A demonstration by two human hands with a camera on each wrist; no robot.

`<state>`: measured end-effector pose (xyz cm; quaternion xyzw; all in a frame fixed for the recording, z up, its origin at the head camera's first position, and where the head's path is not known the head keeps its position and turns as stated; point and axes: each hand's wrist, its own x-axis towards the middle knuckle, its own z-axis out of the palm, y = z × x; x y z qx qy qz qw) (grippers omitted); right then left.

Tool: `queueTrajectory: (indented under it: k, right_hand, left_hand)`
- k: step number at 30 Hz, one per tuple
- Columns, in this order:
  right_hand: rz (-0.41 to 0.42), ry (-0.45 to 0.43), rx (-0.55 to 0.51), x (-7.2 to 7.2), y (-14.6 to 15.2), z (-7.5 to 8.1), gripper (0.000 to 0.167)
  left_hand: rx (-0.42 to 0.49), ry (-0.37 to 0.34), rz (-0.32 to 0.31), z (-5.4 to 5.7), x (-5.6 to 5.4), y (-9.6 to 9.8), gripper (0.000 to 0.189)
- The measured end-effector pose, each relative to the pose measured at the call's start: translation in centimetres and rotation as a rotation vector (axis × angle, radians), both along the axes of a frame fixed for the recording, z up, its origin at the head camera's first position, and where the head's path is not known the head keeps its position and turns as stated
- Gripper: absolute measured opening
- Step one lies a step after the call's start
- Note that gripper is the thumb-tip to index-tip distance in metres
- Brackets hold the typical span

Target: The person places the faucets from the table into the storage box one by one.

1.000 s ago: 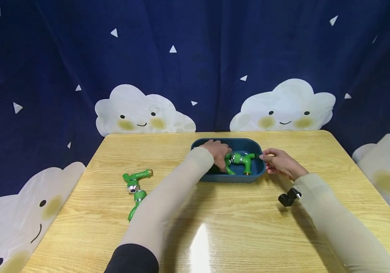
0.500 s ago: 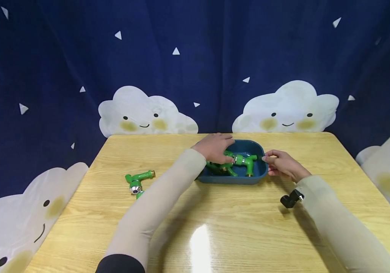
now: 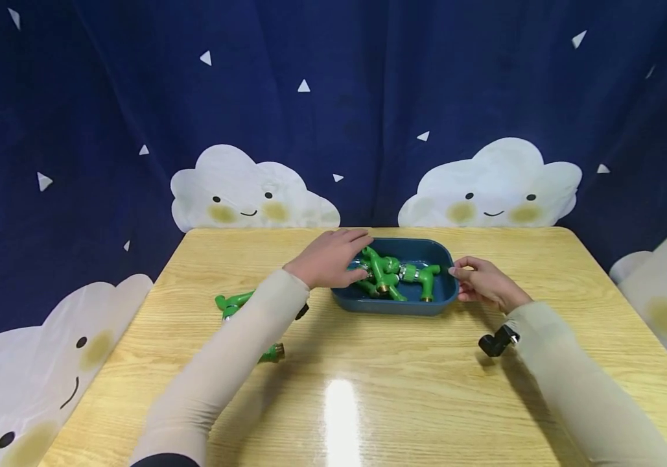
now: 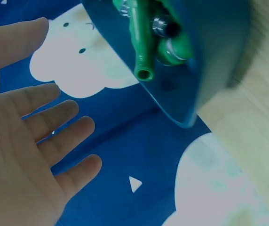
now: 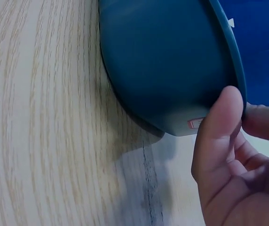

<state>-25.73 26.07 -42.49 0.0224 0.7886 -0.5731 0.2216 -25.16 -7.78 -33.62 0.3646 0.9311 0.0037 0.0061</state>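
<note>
clearly, right hand (image 3: 487,285) pinching blue tub (image 3: 394,307), small label (image 5: 195,123) on it unreadable, left hand (image 3: 330,259) spread, empty

Bright green faucets (image 3: 376,267) with silver bands and brass-coloured ends contrast with a dark teal, rounded rectangular tray (image 3: 391,308) bearing a small red-and-white label (image 5: 195,123). Matching green shows on the faucet pieces (image 3: 271,353) atop a pale yellow wooden table (image 3: 415,383) streaked with grain. Cream fabric sleeves (image 3: 578,376), one meeting a black band (image 3: 166,460), face a navy cloth backdrop (image 3: 339,39) patterned with white triangles (image 3: 304,85) and smiling, yellow-cheeked white clouds (image 3: 240,178).
</note>
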Motion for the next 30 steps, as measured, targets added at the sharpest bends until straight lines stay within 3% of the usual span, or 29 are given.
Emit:
queueTrajectory:
  k: [10, 21, 30]
  right_hand:
    - [-0.007, 0.000, -0.028, 0.2, 0.0, 0.2, 0.030]
    - [-0.010, -0.015, -0.045, 0.0, 0.0, 0.3, 0.026]
    - [-0.008, -0.025, -0.052, 0.1, -0.1, 0.2, 0.023]
  left_hand:
    - [0.016, 0.029, -0.003, 0.0, 2.0, -3.9, 0.063]
    - [0.057, 0.063, -0.003, -0.9, 2.8, -6.2, 0.057]
    - [0.051, 0.074, 0.056, -1.8, 4.1, -8.3, 0.058]
